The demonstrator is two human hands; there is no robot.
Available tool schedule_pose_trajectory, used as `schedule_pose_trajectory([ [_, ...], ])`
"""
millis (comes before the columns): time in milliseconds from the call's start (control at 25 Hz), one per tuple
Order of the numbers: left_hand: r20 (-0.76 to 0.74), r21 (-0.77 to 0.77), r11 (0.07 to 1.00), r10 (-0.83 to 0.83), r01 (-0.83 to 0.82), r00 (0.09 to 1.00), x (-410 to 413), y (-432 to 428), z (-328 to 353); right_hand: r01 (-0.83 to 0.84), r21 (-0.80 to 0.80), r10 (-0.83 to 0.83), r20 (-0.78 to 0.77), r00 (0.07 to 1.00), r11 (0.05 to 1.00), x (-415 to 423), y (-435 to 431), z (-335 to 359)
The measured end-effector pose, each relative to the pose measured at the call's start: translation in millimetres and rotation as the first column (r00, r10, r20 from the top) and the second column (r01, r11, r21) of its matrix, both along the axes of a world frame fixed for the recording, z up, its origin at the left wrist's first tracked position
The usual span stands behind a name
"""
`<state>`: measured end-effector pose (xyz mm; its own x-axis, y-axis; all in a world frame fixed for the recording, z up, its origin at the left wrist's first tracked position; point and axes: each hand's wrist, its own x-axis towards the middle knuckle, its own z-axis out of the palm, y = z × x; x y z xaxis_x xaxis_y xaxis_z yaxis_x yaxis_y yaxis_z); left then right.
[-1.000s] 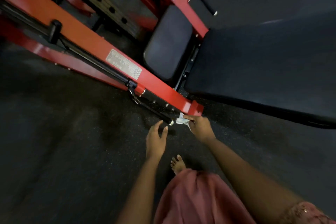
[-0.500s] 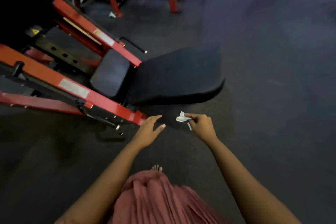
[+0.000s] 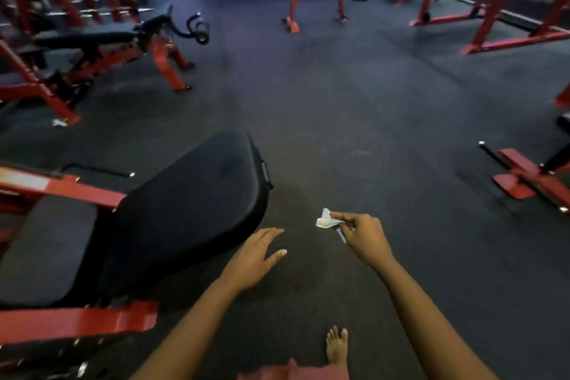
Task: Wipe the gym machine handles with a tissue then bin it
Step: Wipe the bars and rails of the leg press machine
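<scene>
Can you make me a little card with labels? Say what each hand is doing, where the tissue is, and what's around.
place: gym with a dark floor
right hand: pinches a crumpled white tissue
left hand: fingers straight, holds nothing
tissue place: in the air, touching no machine
nearest thing: black pad on a red frame, apart from the left hand
foot: bare, on the floor
bin: none in view

Two hands, one tissue, one bare foot (red frames: several).
</scene>
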<state>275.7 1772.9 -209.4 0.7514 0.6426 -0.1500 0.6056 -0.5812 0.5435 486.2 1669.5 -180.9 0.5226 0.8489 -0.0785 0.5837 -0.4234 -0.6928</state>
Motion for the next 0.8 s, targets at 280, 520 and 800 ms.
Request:
schedule_pose_trajectory([
  [280,-0.078,0.243,0.970,-0.007,0.025,0.997,217,118,26,-0.068,-0.065,0.076,0.136,0.988,0.996,197,96,49],
  [520,-0.020,0.340,0.936,0.100,-0.087,0.995,329,254,46,-0.191,-0.007,0.189,0.210,0.959,0.981,318,250,67],
  [800,0.088,0.380,0.828,0.411,-0.412,0.907,402,410,69,-0.531,0.018,0.490,0.360,0.794,0.847,414,477,86],
])
